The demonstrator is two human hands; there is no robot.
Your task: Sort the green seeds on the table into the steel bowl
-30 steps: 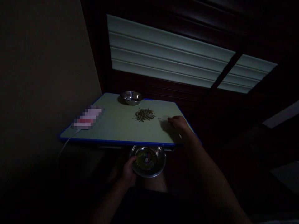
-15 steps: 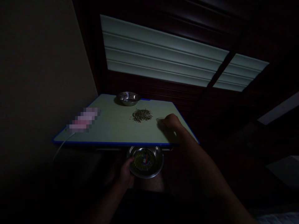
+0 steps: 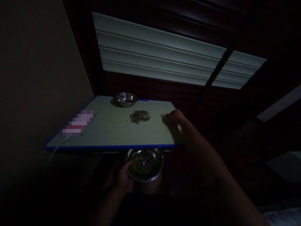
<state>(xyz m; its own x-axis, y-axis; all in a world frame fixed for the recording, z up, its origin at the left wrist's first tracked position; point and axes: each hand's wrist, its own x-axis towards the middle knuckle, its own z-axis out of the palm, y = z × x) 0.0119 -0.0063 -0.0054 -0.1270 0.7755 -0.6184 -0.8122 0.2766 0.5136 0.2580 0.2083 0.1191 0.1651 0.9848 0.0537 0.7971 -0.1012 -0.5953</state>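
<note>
My left hand [image 3: 125, 176] grips the left rim of a shiny metal bowl [image 3: 155, 174], held below the table's front edge with the thumb over the rim. Small green grains [image 3: 139, 166] lie in it, along with something bearing a dark, red and white label [image 3: 144, 160]. Over the right side of the table my right hand [image 3: 178, 116] is closed, and a small pale, see-through piece [image 3: 164, 115] sticks out from its fingers; its kind is unclear. Left of that hand, a loose pile of small brownish-green grains [image 3: 140, 116] lies on the tabletop.
A second metal bowl [image 3: 125, 99] stands at the back of the pale, blue-edged table [image 3: 110, 131]. At the left lies a blurred-out pinkish object [image 3: 78, 123] with a white cable [image 3: 54, 150]. Dark panelling with pale slats [image 3: 152, 53] rises behind; the room is dim.
My right hand has moved slightly right and up, away from the grain pile, with the pale piece still in it. The view has shifted a little; my left hand still holds the bowl.
</note>
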